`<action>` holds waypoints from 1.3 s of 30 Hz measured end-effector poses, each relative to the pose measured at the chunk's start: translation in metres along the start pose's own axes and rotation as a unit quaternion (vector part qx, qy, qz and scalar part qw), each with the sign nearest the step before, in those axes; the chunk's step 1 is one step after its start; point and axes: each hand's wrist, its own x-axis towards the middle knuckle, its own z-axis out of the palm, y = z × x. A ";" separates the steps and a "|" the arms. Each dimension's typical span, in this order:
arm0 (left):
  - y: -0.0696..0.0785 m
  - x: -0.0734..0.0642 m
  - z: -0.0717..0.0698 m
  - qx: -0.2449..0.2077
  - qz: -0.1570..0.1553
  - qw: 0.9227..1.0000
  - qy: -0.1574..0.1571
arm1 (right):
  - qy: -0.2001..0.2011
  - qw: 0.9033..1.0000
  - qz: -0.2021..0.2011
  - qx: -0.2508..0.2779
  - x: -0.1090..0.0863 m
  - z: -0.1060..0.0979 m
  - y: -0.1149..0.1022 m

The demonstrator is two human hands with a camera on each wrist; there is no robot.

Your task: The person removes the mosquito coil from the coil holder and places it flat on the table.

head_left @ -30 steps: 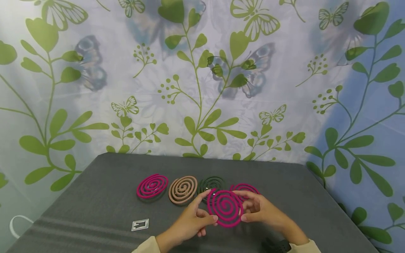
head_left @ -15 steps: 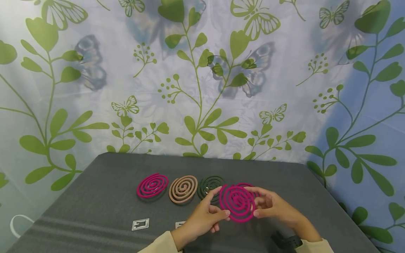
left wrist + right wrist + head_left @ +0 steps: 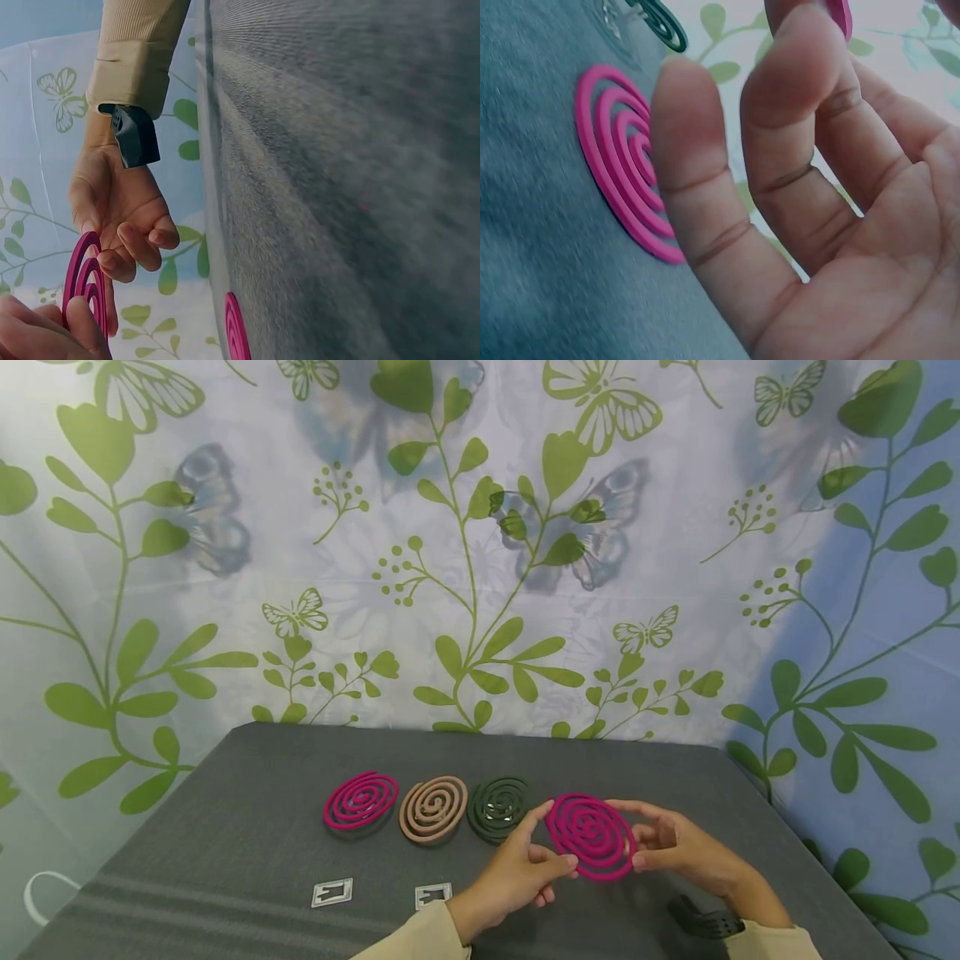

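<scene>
A pink mosquito coil (image 3: 592, 835) is held up above the table, tilted, between both hands. My left hand (image 3: 519, 867) pinches its left edge between thumb and fingers. The right hand (image 3: 690, 852) grips the right edge the same way. Seen from the left wrist, the held coil (image 3: 82, 266) is nearly edge-on, with the right hand (image 3: 127, 206) beyond it. Another pink coil (image 3: 604, 142) lies on the table below the right hand in the right wrist view; from the head view the held coil mostly hides it.
In a row to the left lie a dark green coil (image 3: 501, 806), a tan coil (image 3: 433, 810) and a pink coil (image 3: 362, 802). Two small flat metal pieces (image 3: 332, 892) lie nearer me on the grey table (image 3: 247, 827). A patterned curtain (image 3: 480, 568) hangs behind.
Both hands have moved right with the held pink coil, which now overlaps the coil behind it. A second metal piece has come into view as my left arm shifted.
</scene>
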 end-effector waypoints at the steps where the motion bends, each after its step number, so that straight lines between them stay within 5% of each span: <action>1: 0.000 0.001 0.002 -0.001 -0.004 1.000 0.001 | 0.005 1.000 0.006 -0.002 -0.002 -0.002 0.000; 25: -0.010 0.039 0.048 -0.016 -0.021 1.000 0.000 | 0.016 1.000 -0.003 0.016 -0.037 -0.044 0.016; 39: -0.013 0.064 0.067 -0.016 -0.041 0.999 0.019 | 0.073 0.997 -0.006 0.011 -0.052 -0.057 0.030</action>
